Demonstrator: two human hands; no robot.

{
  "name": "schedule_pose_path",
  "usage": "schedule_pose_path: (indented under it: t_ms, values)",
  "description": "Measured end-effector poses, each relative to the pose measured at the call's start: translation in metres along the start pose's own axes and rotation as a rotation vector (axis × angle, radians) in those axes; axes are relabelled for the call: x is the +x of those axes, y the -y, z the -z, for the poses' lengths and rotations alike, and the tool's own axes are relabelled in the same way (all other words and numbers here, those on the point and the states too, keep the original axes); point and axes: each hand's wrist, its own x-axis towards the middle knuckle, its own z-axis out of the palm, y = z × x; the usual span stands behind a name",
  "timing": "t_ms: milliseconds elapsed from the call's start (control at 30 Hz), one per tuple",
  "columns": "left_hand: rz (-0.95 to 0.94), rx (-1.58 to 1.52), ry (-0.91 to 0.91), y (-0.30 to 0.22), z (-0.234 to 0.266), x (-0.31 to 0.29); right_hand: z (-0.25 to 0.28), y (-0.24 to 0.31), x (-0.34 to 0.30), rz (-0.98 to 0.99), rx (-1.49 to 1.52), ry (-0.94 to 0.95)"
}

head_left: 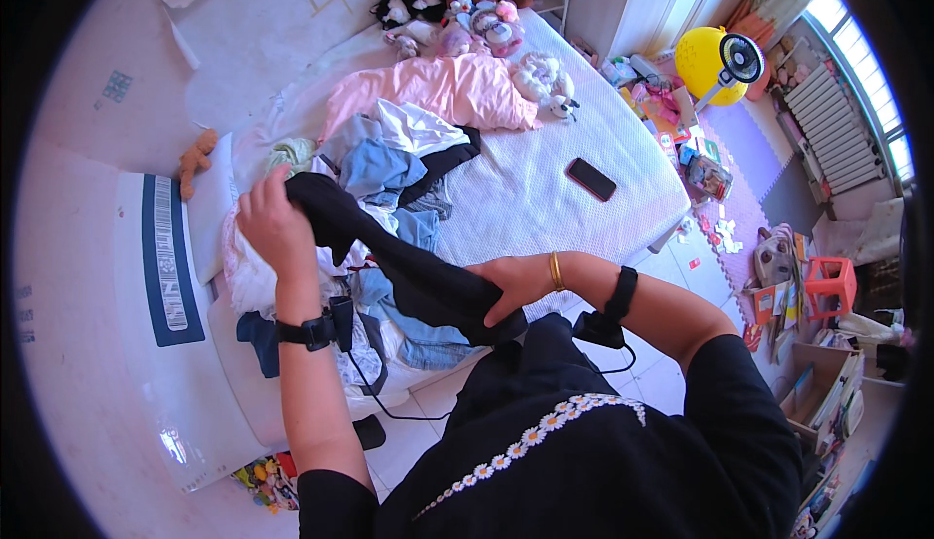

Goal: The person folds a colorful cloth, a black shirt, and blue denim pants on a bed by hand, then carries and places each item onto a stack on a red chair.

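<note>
A long black garment (409, 265), bunched into a narrow strip, stretches between my two hands above the bed. My left hand (275, 223) grips its far left end, the fingers wrapped round the cloth. At the near right end, my right hand (516, 286) is closed on it, thumb on top. The garment's exact kind cannot be made out. Beneath and beyond it lies a loose heap of clothes: a light blue piece (375, 169), a white piece (413, 128), a black piece (446, 164) and blue denim (428, 344).
The bed (525, 198) has a white quilted cover. A phone (592, 179) lies on it, right of the heap. Farther back are a pink pillow (438, 91) and several plush toys (496, 28). A fan (741, 57), yellow balloon (702, 57) and red stool (830, 288) stand to the right.
</note>
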Motion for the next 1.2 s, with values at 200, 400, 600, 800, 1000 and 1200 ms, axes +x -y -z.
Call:
schedule_pose_path:
  t_ms: [200, 400, 600, 800, 1000, 1200]
  values:
    - [-0.021, -0.137, 0.371, -0.044, -0.133, -0.050, 0.011, -0.115, 0.003, -0.155, 0.069, -0.208]
    - [0.159, -0.289, 0.730, -0.126, -0.238, -0.118, 0.009, -0.245, -0.033, -0.369, 0.068, -0.486]
    - [0.160, -0.391, 0.786, -0.207, -0.316, -0.144, 0.028, -0.345, -0.068, -0.497, 0.140, -0.639]
    - [0.187, -0.502, 0.812, -0.296, -0.361, -0.133, 0.057, -0.418, -0.106, -0.564, 0.069, -0.703]
    - [0.183, -0.699, 0.868, -0.334, -0.379, -0.137, 0.080, -0.465, -0.121, -0.635, 0.086, -0.807]
    - [0.261, -0.734, 1.042, -0.313, -0.340, -0.226, 0.081, -0.510, -0.124, -0.768, 0.248, -0.783]
